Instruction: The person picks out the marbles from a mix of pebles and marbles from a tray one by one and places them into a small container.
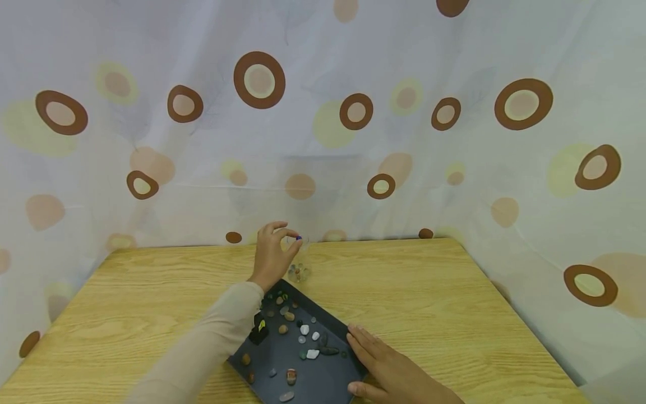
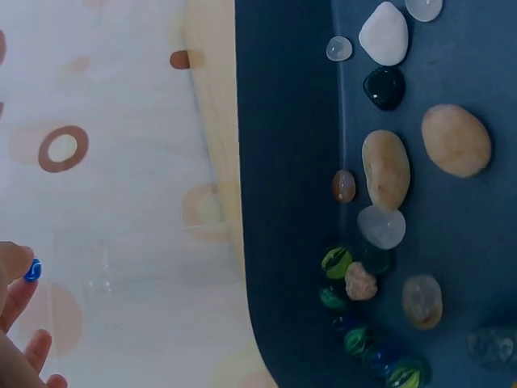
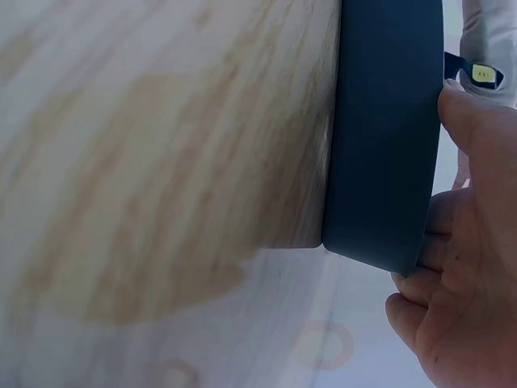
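Note:
My left hand (image 1: 272,255) pinches a small blue marble (image 2: 33,270) between thumb and forefinger, its other fingers apart. The marble is at the mouth of a clear container (image 1: 299,272), which has several small marbles or beads at its bottom. Only faint outlines of its transparent walls show. Below the left forearm lies a dark tray (image 1: 323,384) with scattered stones and marbles. At the tray's right corner, my right hand (image 1: 391,365) holds the rim, the fingers bent over one side and the thumb on the other. The wall hides some fingertips.
Green and blue marbles (image 2: 355,343) cluster in one corner of the tray, near tan pebbles (image 2: 456,141). White stones (image 1: 313,354) and dark green stones (image 1: 329,350) lie towards its middle. A wooden table (image 1: 429,292) bears everything, with a patterned curtain (image 1: 323,134) behind.

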`<state>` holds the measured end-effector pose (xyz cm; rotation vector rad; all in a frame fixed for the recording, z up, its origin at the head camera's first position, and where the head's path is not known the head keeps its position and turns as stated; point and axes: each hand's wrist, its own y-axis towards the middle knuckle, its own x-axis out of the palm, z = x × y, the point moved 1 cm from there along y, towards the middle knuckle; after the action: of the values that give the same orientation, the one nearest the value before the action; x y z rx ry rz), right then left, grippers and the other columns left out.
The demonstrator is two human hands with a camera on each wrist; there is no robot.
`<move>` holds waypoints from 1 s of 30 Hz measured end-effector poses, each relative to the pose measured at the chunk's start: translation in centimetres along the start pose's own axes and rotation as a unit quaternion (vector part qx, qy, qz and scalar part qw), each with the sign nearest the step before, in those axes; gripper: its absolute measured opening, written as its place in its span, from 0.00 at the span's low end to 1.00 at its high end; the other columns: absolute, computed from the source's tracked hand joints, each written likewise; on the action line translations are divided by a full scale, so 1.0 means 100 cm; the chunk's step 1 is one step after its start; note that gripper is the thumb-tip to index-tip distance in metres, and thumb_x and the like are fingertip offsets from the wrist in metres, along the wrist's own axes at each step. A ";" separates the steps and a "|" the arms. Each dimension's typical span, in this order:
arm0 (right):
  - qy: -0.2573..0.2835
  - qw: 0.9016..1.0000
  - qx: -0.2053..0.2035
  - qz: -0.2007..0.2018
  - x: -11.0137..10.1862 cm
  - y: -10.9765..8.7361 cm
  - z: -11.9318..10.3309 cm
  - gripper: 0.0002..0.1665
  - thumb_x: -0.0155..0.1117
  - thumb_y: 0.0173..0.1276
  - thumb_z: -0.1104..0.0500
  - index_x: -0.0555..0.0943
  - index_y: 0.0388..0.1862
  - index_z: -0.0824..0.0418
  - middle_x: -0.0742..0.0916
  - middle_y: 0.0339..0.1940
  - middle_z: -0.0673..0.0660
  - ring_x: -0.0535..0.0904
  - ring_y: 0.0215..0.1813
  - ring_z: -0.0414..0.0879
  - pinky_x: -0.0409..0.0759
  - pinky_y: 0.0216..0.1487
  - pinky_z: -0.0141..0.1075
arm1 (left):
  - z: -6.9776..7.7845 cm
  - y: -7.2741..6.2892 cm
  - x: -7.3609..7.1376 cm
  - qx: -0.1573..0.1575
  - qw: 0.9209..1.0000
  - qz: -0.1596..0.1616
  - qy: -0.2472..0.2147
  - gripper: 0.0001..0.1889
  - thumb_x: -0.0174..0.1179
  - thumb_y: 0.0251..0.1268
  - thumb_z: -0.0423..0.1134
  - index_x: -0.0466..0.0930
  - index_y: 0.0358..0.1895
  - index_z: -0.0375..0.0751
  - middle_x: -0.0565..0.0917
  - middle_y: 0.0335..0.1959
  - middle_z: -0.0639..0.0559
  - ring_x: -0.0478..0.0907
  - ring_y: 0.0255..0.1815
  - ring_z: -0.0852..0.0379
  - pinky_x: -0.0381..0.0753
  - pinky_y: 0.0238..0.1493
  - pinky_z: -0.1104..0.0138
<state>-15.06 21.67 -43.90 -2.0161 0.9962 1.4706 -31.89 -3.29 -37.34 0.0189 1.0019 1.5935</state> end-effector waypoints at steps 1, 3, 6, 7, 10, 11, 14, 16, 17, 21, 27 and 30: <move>-0.001 1.000 0.001 0.000 0.000 0.000 0.000 0.45 0.48 0.73 0.37 0.56 0.75 0.66 0.59 0.77 0.62 0.56 0.75 0.58 0.67 0.66 0.54 | -0.001 0.000 0.002 -0.007 1.000 0.001 -0.002 0.08 0.66 0.61 0.37 0.86 0.39 0.37 0.75 0.57 0.37 0.65 0.63 0.35 0.68 0.61 0.44; -0.002 1.000 0.003 -0.002 0.002 0.001 0.001 0.45 0.49 0.72 0.37 0.56 0.75 0.65 0.59 0.77 0.62 0.56 0.75 0.58 0.67 0.66 0.54 | -0.003 0.000 0.005 -0.021 1.000 0.000 -0.002 0.08 0.66 0.61 0.37 0.86 0.39 0.37 0.76 0.57 0.37 0.66 0.63 0.35 0.68 0.62 0.45; 0.002 1.000 0.006 -0.005 0.003 0.001 0.001 0.45 0.49 0.72 0.37 0.56 0.75 0.65 0.58 0.77 0.62 0.56 0.75 0.58 0.66 0.67 0.54 | -0.005 -0.002 0.008 -0.029 1.000 -0.003 0.010 0.08 0.66 0.61 0.38 0.86 0.39 0.37 0.76 0.56 0.37 0.66 0.62 0.36 0.67 0.62 0.45; 0.004 1.000 0.008 -0.007 0.003 0.001 0.001 0.45 0.49 0.72 0.37 0.56 0.75 0.65 0.58 0.77 0.62 0.56 0.75 0.58 0.66 0.67 0.54 | -0.006 -0.002 0.009 -0.028 1.000 -0.004 0.014 0.08 0.66 0.61 0.38 0.86 0.39 0.37 0.77 0.56 0.37 0.66 0.62 0.36 0.67 0.62 0.45; 0.003 1.000 0.006 -0.005 0.003 0.001 0.001 0.45 0.49 0.73 0.38 0.56 0.75 0.66 0.59 0.77 0.62 0.56 0.75 0.58 0.66 0.67 0.54 | -0.007 -0.002 0.011 -0.027 0.999 -0.005 0.021 0.08 0.66 0.61 0.38 0.86 0.40 0.38 0.77 0.55 0.38 0.66 0.62 0.36 0.66 0.63 0.44; 0.000 1.000 0.004 -0.003 0.002 0.001 0.001 0.45 0.49 0.73 0.38 0.56 0.75 0.66 0.59 0.77 0.63 0.57 0.75 0.58 0.66 0.66 0.54 | -0.007 -0.001 0.012 -0.028 0.999 -0.006 0.022 0.08 0.65 0.61 0.39 0.86 0.40 0.38 0.77 0.55 0.38 0.66 0.62 0.36 0.65 0.63 0.45; 0.000 1.000 0.004 -0.002 0.001 0.001 0.000 0.45 0.49 0.73 0.38 0.56 0.75 0.66 0.59 0.77 0.63 0.57 0.75 0.58 0.66 0.67 0.54 | -0.010 -0.001 0.013 -0.035 0.999 -0.007 0.024 0.09 0.65 0.61 0.39 0.86 0.40 0.38 0.78 0.55 0.38 0.66 0.62 0.36 0.66 0.63 0.45; 0.003 1.000 0.005 -0.004 0.001 0.001 0.000 0.44 0.49 0.73 0.38 0.56 0.75 0.66 0.59 0.77 0.62 0.56 0.75 0.58 0.66 0.66 0.54 | -0.013 -0.001 0.014 -0.048 0.998 -0.013 0.025 0.09 0.65 0.62 0.39 0.86 0.41 0.37 0.77 0.55 0.38 0.66 0.63 0.36 0.66 0.63 0.45; 0.004 1.000 0.006 -0.006 0.001 0.001 0.000 0.44 0.48 0.73 0.38 0.56 0.75 0.66 0.59 0.77 0.62 0.56 0.75 0.58 0.66 0.66 0.54 | -0.014 -0.001 0.014 -0.054 0.998 -0.017 0.026 0.10 0.65 0.62 0.39 0.86 0.41 0.37 0.77 0.55 0.38 0.66 0.63 0.36 0.66 0.63 0.45; -0.004 1.000 0.003 -0.002 0.002 0.001 0.001 0.45 0.48 0.73 0.37 0.56 0.75 0.66 0.59 0.77 0.62 0.57 0.75 0.58 0.67 0.66 0.53 | -0.018 -0.003 0.014 -0.071 0.997 -0.030 0.026 0.11 0.64 0.63 0.40 0.86 0.42 0.37 0.76 0.57 0.38 0.66 0.63 0.36 0.66 0.63 0.45; -0.023 1.000 -0.005 0.012 0.002 0.002 0.001 0.45 0.49 0.72 0.37 0.57 0.75 0.67 0.61 0.76 0.63 0.59 0.74 0.58 0.68 0.65 0.52 | -0.019 -0.002 0.012 -0.065 0.997 -0.029 0.029 0.10 0.64 0.63 0.41 0.86 0.40 0.38 0.77 0.55 0.39 0.67 0.62 0.37 0.66 0.63 0.45; -0.020 1.000 -0.005 0.010 0.002 0.002 0.001 0.45 0.49 0.72 0.37 0.57 0.74 0.67 0.61 0.76 0.62 0.58 0.74 0.58 0.68 0.66 0.53 | -0.019 -0.002 0.011 -0.068 0.997 -0.029 0.028 0.09 0.65 0.62 0.40 0.86 0.39 0.38 0.77 0.55 0.39 0.67 0.62 0.37 0.66 0.63 0.45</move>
<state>-15.22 21.53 -44.07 -1.9806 0.9965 1.5225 -33.03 -3.50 -39.27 -0.1471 0.9283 1.6135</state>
